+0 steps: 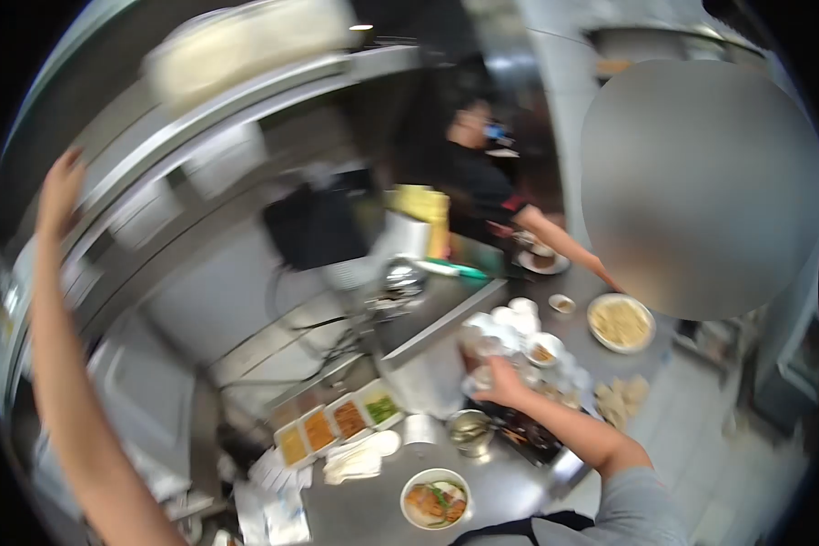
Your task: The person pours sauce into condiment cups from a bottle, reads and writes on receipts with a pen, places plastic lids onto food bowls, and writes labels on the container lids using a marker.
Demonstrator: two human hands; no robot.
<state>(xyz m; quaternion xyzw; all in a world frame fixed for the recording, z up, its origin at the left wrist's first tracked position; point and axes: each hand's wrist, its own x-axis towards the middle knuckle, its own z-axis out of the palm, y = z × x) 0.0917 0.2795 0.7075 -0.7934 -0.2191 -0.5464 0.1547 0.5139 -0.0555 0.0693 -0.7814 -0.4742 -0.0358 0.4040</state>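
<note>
My left hand is raised high at the far left, beside the edge of the overhead shelf. Motion smears its fingers, and whether it touches the shelf is unclear. My right hand reaches over the counter with its fingers bent around something among clear and white containers. What lies in its grip is too blurred to name. Just beyond it stand white cups and a small bowl with brown contents. Nearer to me, a white bowl of food with orange pieces and green strips sits on the steel counter.
Several topping trays line the back left, with folded white cloths before them. A metal pot stands mid-counter. Farther right are a yellowish bowl and pale pieces. A co-worker in black stretches an arm over the counter.
</note>
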